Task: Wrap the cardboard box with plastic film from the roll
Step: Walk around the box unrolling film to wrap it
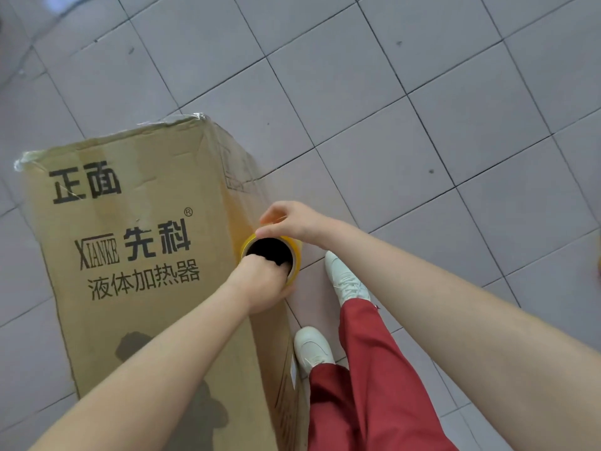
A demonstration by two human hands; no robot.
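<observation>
A tall brown cardboard box [140, 242] with black printed characters stands on the tiled floor, and clear film wrinkles at its top corners. A film roll [294, 255] with a yellow rim and a dark hollow core is held upright against the box's right side. My left hand [260, 283] grips the roll's near rim, fingers hooked into the core. My right hand [289, 222] holds the far rim from above, thumb and fingers curled over it. The lower part of the roll is hidden behind my hands.
Grey floor tiles [422, 125] spread out to the right of and behind the box. My own legs in red trousers [364, 369] and white shoes [344, 278] stand close to the box's right side.
</observation>
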